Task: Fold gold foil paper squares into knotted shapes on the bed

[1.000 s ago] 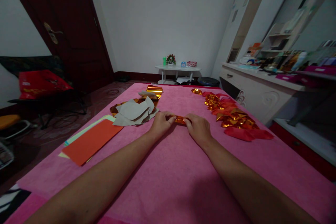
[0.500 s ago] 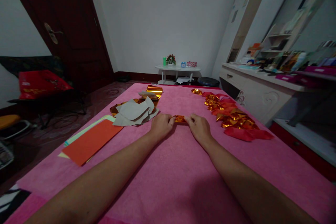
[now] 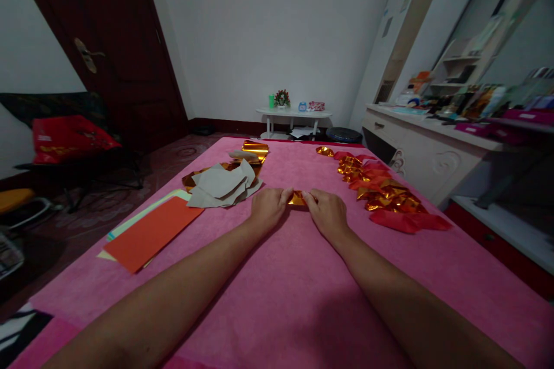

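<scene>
A small piece of gold foil paper [image 3: 298, 199] lies on the pink cloth [image 3: 281, 294] in the middle of the table. My left hand [image 3: 267, 209] pinches its left end with closed fingers. My right hand [image 3: 328, 212] pinches its right end, fingers closed too. Both hands rest on the cloth, close together, with only the foil's middle showing between them.
A heap of grey and gold sheets [image 3: 223, 180] lies to the left, with an orange sheet [image 3: 151, 232] nearer me. A row of folded gold and red foil pieces [image 3: 383, 193] runs along the right. A white dresser [image 3: 433, 147] stands beyond the table's right edge.
My hands have drawn slightly closer together on the foil piece, which now looks shorter and more bunched between them.
</scene>
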A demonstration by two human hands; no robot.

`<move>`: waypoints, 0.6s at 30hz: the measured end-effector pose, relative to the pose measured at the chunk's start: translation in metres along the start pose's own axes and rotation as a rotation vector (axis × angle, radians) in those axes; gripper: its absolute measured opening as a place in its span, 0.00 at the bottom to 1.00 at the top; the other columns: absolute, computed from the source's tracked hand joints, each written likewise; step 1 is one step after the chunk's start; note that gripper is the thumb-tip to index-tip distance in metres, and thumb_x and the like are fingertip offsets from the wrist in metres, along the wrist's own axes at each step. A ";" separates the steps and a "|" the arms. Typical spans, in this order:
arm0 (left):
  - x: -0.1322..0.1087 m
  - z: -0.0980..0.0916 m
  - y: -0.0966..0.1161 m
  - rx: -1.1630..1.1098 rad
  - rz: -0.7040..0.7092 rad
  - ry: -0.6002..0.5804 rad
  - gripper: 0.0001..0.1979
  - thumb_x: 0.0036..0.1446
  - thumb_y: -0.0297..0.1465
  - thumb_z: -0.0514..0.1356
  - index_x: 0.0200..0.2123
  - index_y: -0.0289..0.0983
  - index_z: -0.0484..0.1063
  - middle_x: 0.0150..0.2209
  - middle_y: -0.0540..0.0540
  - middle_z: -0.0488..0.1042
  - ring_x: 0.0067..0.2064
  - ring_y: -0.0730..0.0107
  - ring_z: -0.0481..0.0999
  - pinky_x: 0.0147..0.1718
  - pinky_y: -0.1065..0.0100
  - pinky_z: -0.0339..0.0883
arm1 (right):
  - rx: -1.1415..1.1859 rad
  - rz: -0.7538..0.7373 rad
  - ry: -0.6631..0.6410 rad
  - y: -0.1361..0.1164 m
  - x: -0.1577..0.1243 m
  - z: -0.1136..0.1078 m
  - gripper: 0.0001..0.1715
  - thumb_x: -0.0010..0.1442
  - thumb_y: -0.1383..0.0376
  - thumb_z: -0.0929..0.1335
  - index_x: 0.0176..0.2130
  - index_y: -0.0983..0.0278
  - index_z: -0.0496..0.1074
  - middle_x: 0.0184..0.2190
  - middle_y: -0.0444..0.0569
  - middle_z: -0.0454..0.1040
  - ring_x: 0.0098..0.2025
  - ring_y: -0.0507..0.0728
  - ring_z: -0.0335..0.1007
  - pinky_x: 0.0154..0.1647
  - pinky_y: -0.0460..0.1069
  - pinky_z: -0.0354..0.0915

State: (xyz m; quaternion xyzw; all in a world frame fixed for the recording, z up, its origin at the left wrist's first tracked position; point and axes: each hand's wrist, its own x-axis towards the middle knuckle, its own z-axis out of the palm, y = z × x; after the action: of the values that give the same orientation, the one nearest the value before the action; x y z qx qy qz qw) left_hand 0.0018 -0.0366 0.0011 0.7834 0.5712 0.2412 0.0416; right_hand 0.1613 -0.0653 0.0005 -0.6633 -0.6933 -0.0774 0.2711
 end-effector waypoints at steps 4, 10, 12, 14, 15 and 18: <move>0.000 0.000 0.002 -0.002 -0.027 0.009 0.32 0.64 0.45 0.38 0.35 0.37 0.78 0.31 0.41 0.78 0.32 0.64 0.74 0.28 0.68 0.53 | 0.000 -0.031 0.039 -0.006 -0.002 -0.001 0.25 0.65 0.54 0.56 0.28 0.61 0.73 0.24 0.47 0.76 0.26 0.52 0.66 0.26 0.47 0.46; 0.000 0.005 0.004 -0.066 0.020 0.036 0.29 0.64 0.43 0.41 0.33 0.35 0.78 0.29 0.41 0.77 0.29 0.67 0.71 0.27 0.69 0.51 | 0.030 -0.007 0.060 -0.004 0.000 0.002 0.25 0.65 0.57 0.55 0.27 0.62 0.73 0.23 0.47 0.74 0.24 0.52 0.66 0.26 0.47 0.47; 0.001 0.007 0.002 -0.177 -0.007 0.044 0.30 0.64 0.43 0.40 0.29 0.34 0.77 0.26 0.43 0.76 0.26 0.70 0.69 0.26 0.70 0.50 | 0.065 -0.092 0.061 -0.003 0.001 0.003 0.25 0.66 0.59 0.55 0.27 0.63 0.72 0.23 0.47 0.74 0.24 0.51 0.66 0.27 0.47 0.48; 0.003 0.009 0.001 -0.287 -0.009 0.059 0.30 0.64 0.43 0.41 0.26 0.33 0.75 0.23 0.44 0.73 0.25 0.72 0.67 0.25 0.70 0.50 | 0.109 -0.120 0.065 -0.003 0.001 0.005 0.25 0.66 0.60 0.55 0.26 0.63 0.72 0.23 0.47 0.74 0.24 0.50 0.65 0.27 0.46 0.49; 0.004 0.009 0.000 -0.329 -0.002 0.068 0.30 0.64 0.43 0.41 0.25 0.33 0.74 0.23 0.45 0.72 0.24 0.72 0.66 0.25 0.71 0.50 | 0.128 -0.099 0.070 -0.003 0.001 0.005 0.25 0.66 0.59 0.55 0.26 0.63 0.71 0.22 0.47 0.73 0.24 0.50 0.65 0.27 0.46 0.49; 0.005 0.010 0.001 -0.423 0.020 0.087 0.29 0.64 0.43 0.42 0.22 0.33 0.71 0.21 0.47 0.69 0.24 0.73 0.64 0.25 0.71 0.50 | 0.170 -0.013 0.077 -0.002 0.001 0.006 0.26 0.66 0.57 0.55 0.26 0.63 0.71 0.21 0.46 0.72 0.23 0.50 0.64 0.26 0.46 0.49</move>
State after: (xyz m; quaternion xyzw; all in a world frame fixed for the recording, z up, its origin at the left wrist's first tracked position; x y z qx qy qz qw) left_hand 0.0078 -0.0307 -0.0058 0.7517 0.5015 0.3897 0.1777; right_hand 0.1573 -0.0625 -0.0035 -0.6298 -0.6909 -0.0454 0.3521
